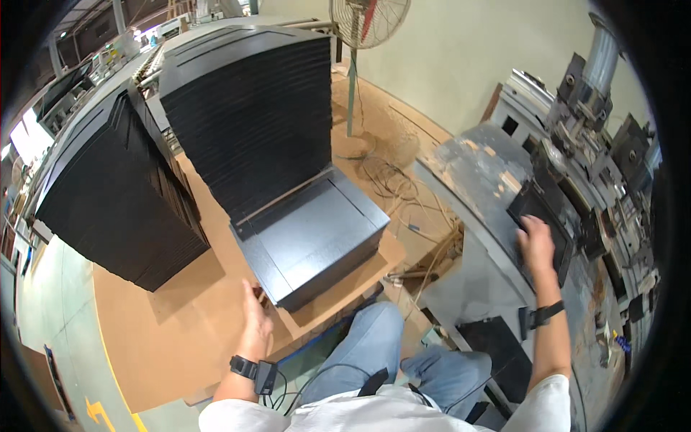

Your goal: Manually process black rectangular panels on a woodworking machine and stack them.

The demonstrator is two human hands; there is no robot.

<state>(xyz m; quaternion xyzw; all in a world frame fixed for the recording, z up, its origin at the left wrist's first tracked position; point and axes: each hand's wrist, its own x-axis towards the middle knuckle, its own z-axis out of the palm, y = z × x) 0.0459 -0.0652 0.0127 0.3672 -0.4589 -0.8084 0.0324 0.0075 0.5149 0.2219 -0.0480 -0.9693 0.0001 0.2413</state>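
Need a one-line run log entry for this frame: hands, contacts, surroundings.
left hand: open, at corner of low stack of black rectangular panels | right hand: flat on black panel on grey machine table | tall black panel stacks behind

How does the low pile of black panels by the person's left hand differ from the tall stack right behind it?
The low pile rises only a few panels above the brown board; the tall stack towers far higher. The low pile shows its broad, recessed top face; the tall stack shows mostly its ribbed side of panel edges. The left hand reaches near the low pile's corner; nothing touches the tall stack. Both hold flat black panels.
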